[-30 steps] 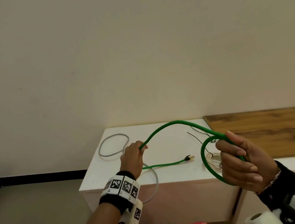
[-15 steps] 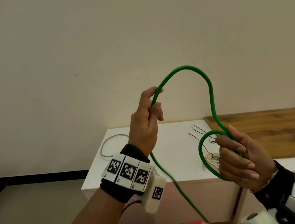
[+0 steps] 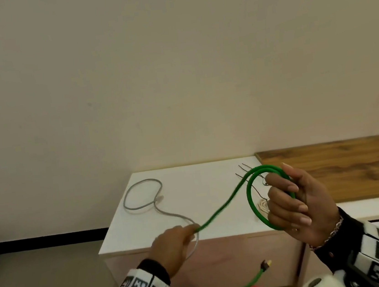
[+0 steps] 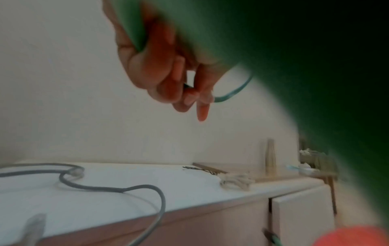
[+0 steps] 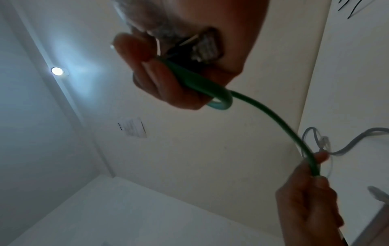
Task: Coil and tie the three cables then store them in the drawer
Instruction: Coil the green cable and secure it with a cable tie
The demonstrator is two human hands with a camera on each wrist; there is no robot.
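Right hand: your right hand point(image 3: 301, 203) grips the coiled loops of the green cable point(image 3: 222, 207), fingers curled round them, above the right end of the white counter point(image 3: 160, 228).
Left hand: your left hand point(image 3: 172, 245) pinches a straight run of the green cable at the counter's front edge, fingers closed on it.
Green cable: two loops sit in your right hand; from them the cable slants down-left to your left hand. The free tail hangs below the counter front and curves right, ending in a plug point(image 3: 266, 265) in front of the cabinet face.
Grey cable: the grey cable point(image 3: 142, 194) lies on the counter's left part in one loose loop, its plug inside the loop's right side; a strand runs forward over the front edge, behind your left hand.
White cord: a small cream bundle point(image 4: 235, 180) lies on the counter's right end, partly behind your right hand's loops.
Black wires: thin black wires point(image 3: 244, 172) lie at the counter's back right corner.
Wood top: a brown surface point(image 3: 353, 166) adjoins the counter on its right.
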